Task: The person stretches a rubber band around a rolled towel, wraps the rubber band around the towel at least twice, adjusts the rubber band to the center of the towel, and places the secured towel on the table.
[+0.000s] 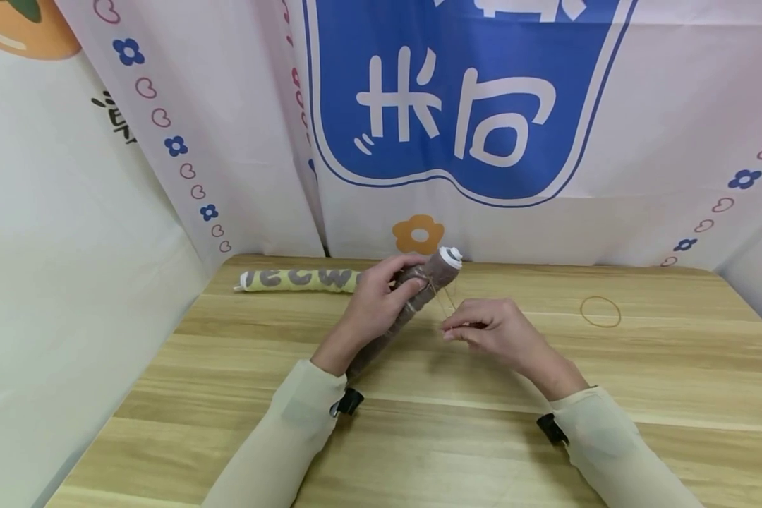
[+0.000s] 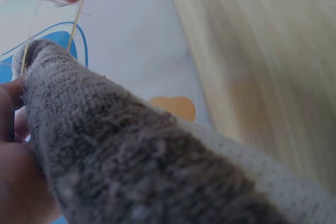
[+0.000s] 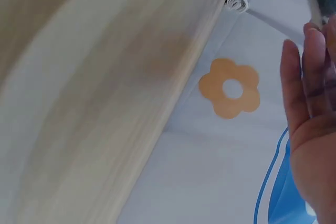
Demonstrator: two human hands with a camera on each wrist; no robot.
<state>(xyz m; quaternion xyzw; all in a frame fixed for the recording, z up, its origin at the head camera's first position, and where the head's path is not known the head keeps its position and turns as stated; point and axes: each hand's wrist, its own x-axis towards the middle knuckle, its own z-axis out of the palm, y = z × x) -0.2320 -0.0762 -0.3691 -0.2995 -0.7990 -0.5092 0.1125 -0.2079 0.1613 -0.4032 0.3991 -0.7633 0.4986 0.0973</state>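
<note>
A brown-grey rolled towel [image 1: 390, 328] slants up over the table, its white spiral end at the top right. My left hand [image 1: 371, 303] grips it near that upper end, thumb across the top. From the roll a thin rubber band [image 2: 75, 27] stretches out in two strands. My right hand [image 1: 502, 330] pinches the band's far end between thumb and fingertips, a short way to the right of the roll. In the right wrist view the right palm [image 3: 320, 156] shows at the edge, and its fingertips overlap the roll.
A yellow-green rolled towel [image 1: 298, 281] with grey letters lies at the back left of the wooden table [image 1: 419, 451]. Another rubber band [image 1: 600, 326] lies flat at the right. A printed cloth [image 1: 254, 141] hangs behind the table's back edge.
</note>
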